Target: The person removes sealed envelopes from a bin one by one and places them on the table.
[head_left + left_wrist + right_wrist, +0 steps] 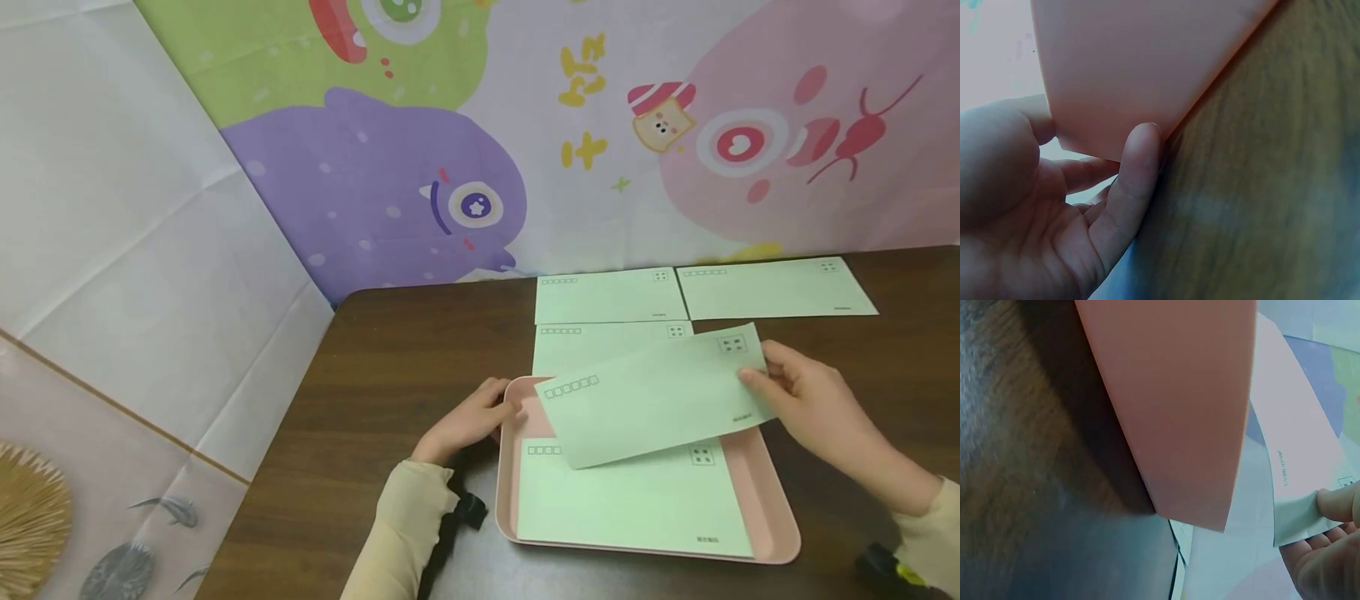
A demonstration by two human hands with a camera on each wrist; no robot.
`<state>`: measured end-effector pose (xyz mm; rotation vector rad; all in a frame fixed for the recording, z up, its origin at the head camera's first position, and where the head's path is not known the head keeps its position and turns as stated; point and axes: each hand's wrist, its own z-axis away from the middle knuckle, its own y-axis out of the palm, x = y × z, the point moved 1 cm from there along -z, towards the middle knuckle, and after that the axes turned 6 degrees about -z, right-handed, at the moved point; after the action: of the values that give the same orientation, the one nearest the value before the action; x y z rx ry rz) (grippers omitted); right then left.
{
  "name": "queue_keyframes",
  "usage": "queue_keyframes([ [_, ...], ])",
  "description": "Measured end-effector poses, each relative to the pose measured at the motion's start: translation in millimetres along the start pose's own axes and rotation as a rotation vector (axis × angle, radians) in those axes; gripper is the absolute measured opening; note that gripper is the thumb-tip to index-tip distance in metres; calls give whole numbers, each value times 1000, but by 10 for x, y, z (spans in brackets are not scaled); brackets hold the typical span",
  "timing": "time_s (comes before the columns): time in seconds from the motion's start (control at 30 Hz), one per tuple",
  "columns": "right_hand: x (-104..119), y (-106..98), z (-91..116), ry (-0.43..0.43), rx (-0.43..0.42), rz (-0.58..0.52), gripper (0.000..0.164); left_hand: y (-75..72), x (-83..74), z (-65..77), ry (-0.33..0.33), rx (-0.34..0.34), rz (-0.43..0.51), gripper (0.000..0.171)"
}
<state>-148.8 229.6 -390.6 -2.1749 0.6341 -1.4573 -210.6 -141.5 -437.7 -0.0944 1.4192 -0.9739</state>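
Observation:
My right hand pinches the right end of a pale green envelope, thumb on top and fingers beneath. The envelope is tilted above a pink tray, and the right wrist view shows its pinched end too. My left hand grips the far left corner of the tray, its thumb over the rim; the left wrist view has fingers around the tray's corner. Inside the tray lies another green envelope, partly covered by the raised one. Whether more lie under it I cannot tell.
Two green envelopes lie side by side along the table's back edge, one on the left and one on the right. A third envelope lies in front of the left one, partly hidden. Behind the brown table hangs a cartoon-printed cloth.

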Motion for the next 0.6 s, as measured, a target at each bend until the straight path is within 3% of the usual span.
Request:
queue_keyframes([
  [0.07,-15,-33,-17,25,7,-21,12,-6,3,22,-62,-16,-11,34],
  [0.17,-58,-85,-44,64,15,-58,25,-5,-5,23,-70,-21,-7,36],
  [0.6,-314,-240,-117,211,-13,-134,40,-9,-30,44,-46,-5,-5,37],
])
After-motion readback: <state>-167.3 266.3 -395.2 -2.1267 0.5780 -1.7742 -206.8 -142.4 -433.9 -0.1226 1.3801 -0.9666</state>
